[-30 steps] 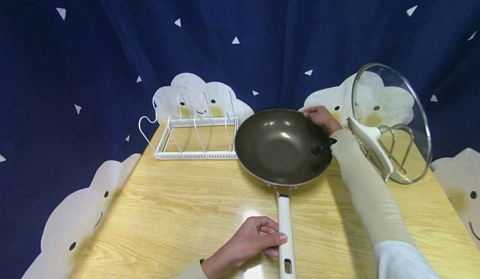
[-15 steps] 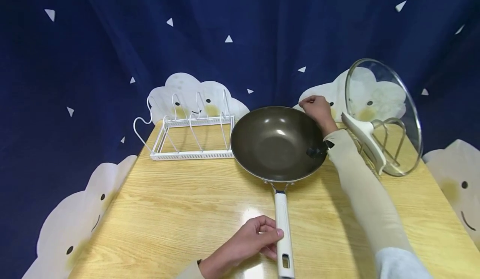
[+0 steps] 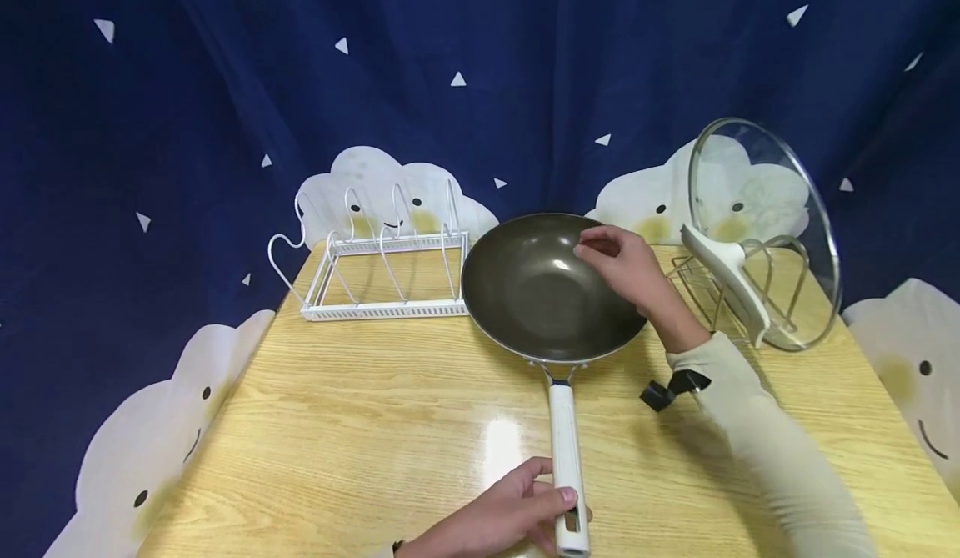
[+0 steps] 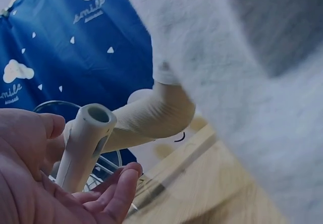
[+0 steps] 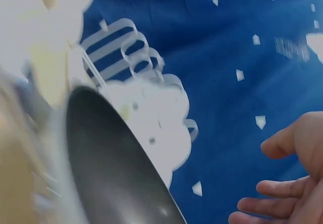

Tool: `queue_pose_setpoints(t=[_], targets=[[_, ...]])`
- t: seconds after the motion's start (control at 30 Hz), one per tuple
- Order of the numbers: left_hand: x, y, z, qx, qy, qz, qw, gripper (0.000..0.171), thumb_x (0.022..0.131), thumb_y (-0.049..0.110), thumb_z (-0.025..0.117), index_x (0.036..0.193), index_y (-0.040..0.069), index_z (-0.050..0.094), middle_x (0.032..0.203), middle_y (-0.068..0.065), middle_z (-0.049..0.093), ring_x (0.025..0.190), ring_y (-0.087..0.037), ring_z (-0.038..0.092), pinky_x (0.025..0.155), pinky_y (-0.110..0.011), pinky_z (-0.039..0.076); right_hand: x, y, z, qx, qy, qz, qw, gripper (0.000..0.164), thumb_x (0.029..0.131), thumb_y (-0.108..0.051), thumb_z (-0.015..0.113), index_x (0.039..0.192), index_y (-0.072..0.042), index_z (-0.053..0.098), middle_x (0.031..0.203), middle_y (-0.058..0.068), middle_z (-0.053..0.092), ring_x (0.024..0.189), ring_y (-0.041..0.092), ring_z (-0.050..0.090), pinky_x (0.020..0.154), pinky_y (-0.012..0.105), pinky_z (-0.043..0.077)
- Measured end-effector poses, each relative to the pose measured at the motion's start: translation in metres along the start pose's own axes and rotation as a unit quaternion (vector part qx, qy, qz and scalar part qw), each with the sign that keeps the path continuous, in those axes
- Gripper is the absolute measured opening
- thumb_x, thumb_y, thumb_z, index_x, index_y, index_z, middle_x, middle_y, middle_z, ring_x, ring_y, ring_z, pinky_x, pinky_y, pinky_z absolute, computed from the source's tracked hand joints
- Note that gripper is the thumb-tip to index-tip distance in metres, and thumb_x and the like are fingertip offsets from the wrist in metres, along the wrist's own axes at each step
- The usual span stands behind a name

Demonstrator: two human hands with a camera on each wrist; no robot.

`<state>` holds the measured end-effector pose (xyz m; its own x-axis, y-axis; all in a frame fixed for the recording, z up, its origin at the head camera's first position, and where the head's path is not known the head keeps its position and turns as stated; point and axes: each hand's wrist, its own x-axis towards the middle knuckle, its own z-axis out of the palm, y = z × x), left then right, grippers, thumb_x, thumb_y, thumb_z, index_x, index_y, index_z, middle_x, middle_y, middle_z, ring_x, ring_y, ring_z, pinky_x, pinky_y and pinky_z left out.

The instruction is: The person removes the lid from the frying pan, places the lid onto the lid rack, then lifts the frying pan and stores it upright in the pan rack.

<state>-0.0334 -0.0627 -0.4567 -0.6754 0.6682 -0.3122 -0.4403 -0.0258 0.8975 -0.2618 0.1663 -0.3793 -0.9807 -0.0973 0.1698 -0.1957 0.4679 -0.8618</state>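
A deep wok [image 3: 543,304] with a dark brown inside rests on the wooden table, its white handle [image 3: 566,424] pointing towards me. My left hand [image 3: 517,508] holds the handle near its end, thumb on top and fingertips showing past the far side. In the left wrist view, the hollow handle end [image 4: 83,143] lies between thumb and fingers. Over the right part of the wok hovers my right hand [image 3: 622,270], fingers loosely bent and nothing in them. The right wrist view shows its spread fingers [image 5: 272,206] apart from the wok's rim.
A white rack [image 3: 386,314] with upright wire loops stands left of the wok. To the right, a glass lid [image 3: 787,183] with a white handle stands on edge in a metal wire rack [image 3: 693,279]. A dark blue curtain [image 3: 420,7] hangs behind the table [image 3: 337,424].
My right hand has let go of the wok's far right rim and come back towards me over the wok. The left hand has slid closer to the handle's end.
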Motion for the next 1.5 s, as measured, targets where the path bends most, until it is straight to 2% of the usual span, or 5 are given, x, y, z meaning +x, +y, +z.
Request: queue_pose_setpoints(t=[0.37,0.83,1.17,1.33,1.5], targets=[[-0.003,-0.003,0.01,-0.044,-0.003,0.013,0.999,0.028,0.108,0.025,0.053,0.123,0.003,0.045,0.109,-0.02,0.073,0.082,-0.014,0.069,0.072,-0.027,0.055,-0.094,-0.007,0.018,0.111,-0.027,-0.016,0.993,0.024,0.099,-0.013,0.068,0.116,0.004,0.068,0.116,0.02,0.071,0.099,0.005,0.068,0.087,0.017,0.053],[-0.003,-0.005,0.009,-0.053,-0.014,0.018,0.9983,0.027,0.105,0.024,0.059,0.12,0.005,0.047,0.096,-0.012,0.075,0.073,-0.007,0.068,0.064,-0.021,0.053,-0.174,0.015,0.043,0.204,-0.066,0.134,0.967,0.025,0.096,-0.008,0.066,0.11,0.007,0.052,0.095,0.013,0.066,0.084,0.015,0.068,0.074,0.034,0.059],[-0.003,-0.005,0.011,-0.072,-0.006,0.003,0.9974,0.029,0.104,0.025,0.06,0.122,0.006,0.047,0.093,-0.005,0.074,0.074,-0.009,0.069,0.066,-0.022,0.055,-0.176,0.038,0.056,0.317,-0.17,0.247,0.9,0.055,0.103,-0.027,0.057,0.14,0.006,0.034,0.11,0.009,0.061,0.099,0.022,0.064,0.085,0.04,0.057],[-0.004,-0.005,0.011,-0.057,-0.01,0.008,0.9983,0.03,0.104,0.026,0.06,0.122,0.005,0.047,0.093,-0.005,0.075,0.073,-0.008,0.068,0.066,-0.022,0.053,-0.169,0.038,0.059,0.372,-0.209,0.268,0.864,0.047,0.104,-0.033,0.055,0.135,0.0,0.042,0.114,0.01,0.064,0.104,0.023,0.065,0.089,0.04,0.055],[-0.001,-0.004,0.009,-0.015,-0.009,0.019,0.9997,0.031,0.105,0.026,0.058,0.124,0.005,0.046,0.097,-0.021,0.075,0.075,-0.006,0.067,0.067,-0.022,0.049,-0.158,0.032,0.064,0.447,-0.242,0.283,0.813,0.051,0.106,-0.032,0.052,0.138,0.002,0.031,0.125,0.015,0.064,0.109,0.026,0.069,0.096,0.044,0.054]])
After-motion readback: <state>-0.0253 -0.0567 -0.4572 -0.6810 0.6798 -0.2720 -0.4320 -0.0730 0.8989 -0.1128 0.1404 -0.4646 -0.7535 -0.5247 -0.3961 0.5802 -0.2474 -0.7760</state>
